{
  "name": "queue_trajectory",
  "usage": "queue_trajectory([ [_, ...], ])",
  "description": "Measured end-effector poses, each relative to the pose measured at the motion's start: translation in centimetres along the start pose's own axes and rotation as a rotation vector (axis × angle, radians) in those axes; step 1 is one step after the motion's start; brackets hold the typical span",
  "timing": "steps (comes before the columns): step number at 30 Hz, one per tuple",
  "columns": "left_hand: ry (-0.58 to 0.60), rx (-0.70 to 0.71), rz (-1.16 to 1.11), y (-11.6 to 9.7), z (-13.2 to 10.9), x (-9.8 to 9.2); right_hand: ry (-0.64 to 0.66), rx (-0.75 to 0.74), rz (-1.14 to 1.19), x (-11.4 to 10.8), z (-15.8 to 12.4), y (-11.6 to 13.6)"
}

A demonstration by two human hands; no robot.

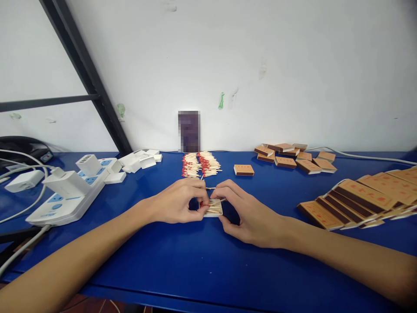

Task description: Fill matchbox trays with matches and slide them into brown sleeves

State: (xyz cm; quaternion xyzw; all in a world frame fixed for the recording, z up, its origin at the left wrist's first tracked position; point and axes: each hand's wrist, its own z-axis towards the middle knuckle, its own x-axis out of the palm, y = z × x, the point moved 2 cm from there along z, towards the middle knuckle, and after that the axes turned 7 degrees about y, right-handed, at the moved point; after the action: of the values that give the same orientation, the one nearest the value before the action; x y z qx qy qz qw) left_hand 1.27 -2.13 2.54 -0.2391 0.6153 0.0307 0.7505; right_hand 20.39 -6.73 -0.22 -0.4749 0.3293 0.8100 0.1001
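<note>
Between my hands a small white matchbox tray (213, 214) lies on the blue table, with matches (214, 206) inside. My left hand (180, 201) is closed at the tray's left end, its thumb and fingertips pinched at the red match heads. Curled about the tray's right end is my right hand (249, 213), its thumb at the near corner and its fingers over the far side. Parts of the tray are hidden behind my fingers. Just beyond my hands lie two bunches of red-headed matches (210, 163). One closed matchbox (243, 170) sits to their right.
Several matchbox sleeves (285, 161) are heaped at the back right, with more stacked matchboxes (365, 195) at the right. White empty trays (140, 160) lie at the back left. A power strip (70, 198) with chargers and cables stands left. A dark pixelated rectangle (189, 131) leans against the wall.
</note>
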Motion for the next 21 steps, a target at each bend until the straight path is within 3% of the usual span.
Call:
queue_trajectory([
  [7,-0.055,-0.010,-0.058,0.2,0.0,-0.3,-0.020,-0.025,-0.036,0.0,0.0,0.1],
  [12,-0.152,-0.136,0.025,2.1,-0.1,-0.7,-0.005,-0.053,-0.039,0.3,0.0,-0.1],
  [16,-0.095,-0.182,0.164,3.6,-0.1,-0.4,0.005,-0.077,-0.044,0.2,0.0,-0.1],
  [21,-0.078,-0.199,0.182,4.0,-0.1,0.0,-0.038,-0.098,-0.077,0.2,0.0,-0.1],
])
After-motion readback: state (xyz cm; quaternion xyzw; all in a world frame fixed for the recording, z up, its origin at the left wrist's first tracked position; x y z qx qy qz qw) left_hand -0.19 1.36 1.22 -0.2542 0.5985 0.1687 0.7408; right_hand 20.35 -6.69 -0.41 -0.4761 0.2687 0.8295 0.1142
